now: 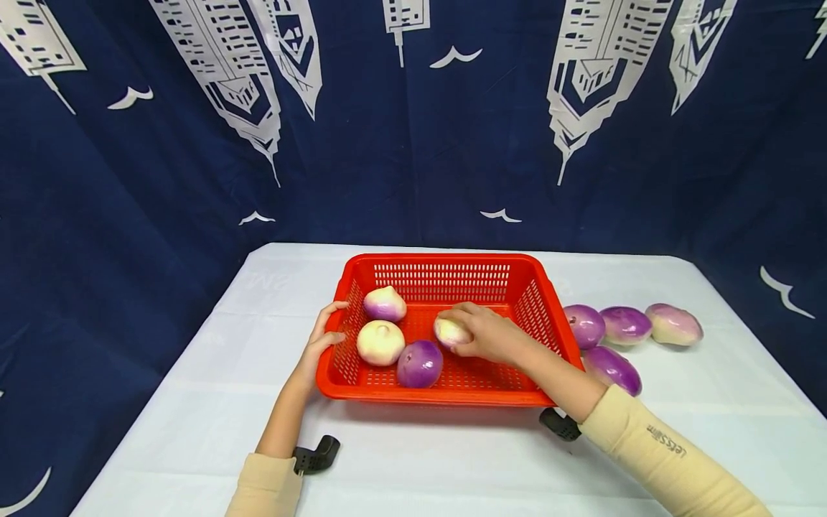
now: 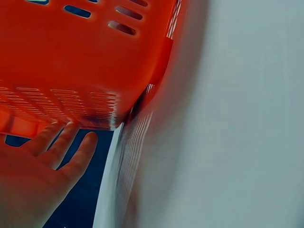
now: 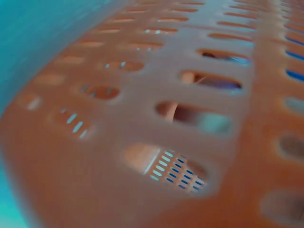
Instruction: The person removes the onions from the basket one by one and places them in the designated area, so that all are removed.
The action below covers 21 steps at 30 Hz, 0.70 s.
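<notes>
A red plastic basket [image 1: 446,393] with slotted walls stands on the table. My left hand [image 1: 321,341] holds its left rim, thumb and index finger over the edge; in the left wrist view the other fingers [image 2: 61,142] lie against the outer wall. Inside the basket, my right hand [image 1: 481,334] grips a white and purple turnip [image 1: 452,332] from above. To its left lie a purple-and-white turnip [image 1: 385,305], a turnip with its pale end up [image 1: 381,343] and a purple one [image 1: 421,365]. The right wrist view shows mostly the basket's slotted wall [image 3: 142,104], blurred; the hand is hidden there.
Right of the basket several more turnips lie on the white-covered table [image 1: 426,459], among them a purple one [image 1: 612,370] close to the basket wall and a paler one [image 1: 674,324] farthest right. A dark blue printed curtain [image 1: 413,158] hangs behind the table.
</notes>
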Motion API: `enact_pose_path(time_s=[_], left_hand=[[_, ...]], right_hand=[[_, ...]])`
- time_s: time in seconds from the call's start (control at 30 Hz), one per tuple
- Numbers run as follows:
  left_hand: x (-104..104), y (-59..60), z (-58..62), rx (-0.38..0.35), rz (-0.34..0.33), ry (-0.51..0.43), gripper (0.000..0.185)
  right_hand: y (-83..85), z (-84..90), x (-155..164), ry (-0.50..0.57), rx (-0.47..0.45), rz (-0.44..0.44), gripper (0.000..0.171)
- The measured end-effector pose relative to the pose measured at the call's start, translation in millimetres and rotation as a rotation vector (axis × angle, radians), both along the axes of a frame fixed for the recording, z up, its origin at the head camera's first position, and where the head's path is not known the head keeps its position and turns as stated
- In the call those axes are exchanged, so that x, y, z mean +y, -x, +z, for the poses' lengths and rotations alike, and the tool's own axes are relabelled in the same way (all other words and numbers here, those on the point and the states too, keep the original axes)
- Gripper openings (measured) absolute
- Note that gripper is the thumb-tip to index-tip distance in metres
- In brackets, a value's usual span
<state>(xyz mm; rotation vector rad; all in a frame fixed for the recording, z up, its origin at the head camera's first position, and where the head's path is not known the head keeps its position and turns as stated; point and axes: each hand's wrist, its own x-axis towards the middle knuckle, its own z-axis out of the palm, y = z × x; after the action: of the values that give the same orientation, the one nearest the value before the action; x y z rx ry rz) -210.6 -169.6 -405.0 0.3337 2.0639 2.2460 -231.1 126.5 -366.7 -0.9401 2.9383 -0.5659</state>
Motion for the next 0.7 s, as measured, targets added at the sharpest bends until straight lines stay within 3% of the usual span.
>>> enact_pose_path(time_s=[0.23, 0.47, 0.7], left_hand=[[0.0, 0.3, 0.7, 0.000, -0.008, -0.006, 0.057], [1.1, -0.7, 6.3, -0.005, -0.015, -0.028, 0.057], [-1.0, 1.1, 0.4, -0.005, -0.012, -0.014, 0.058]], right_hand=[[-3.3, 7.3, 1.2, -0.038, 0.057, -0.027, 0.048], [-5.7, 16.0, 2.9, -0.005, 0.096, -0.061, 0.050], [-10.9, 24.1, 6.2, 0.030, 0.117, -0.081, 0.053]])
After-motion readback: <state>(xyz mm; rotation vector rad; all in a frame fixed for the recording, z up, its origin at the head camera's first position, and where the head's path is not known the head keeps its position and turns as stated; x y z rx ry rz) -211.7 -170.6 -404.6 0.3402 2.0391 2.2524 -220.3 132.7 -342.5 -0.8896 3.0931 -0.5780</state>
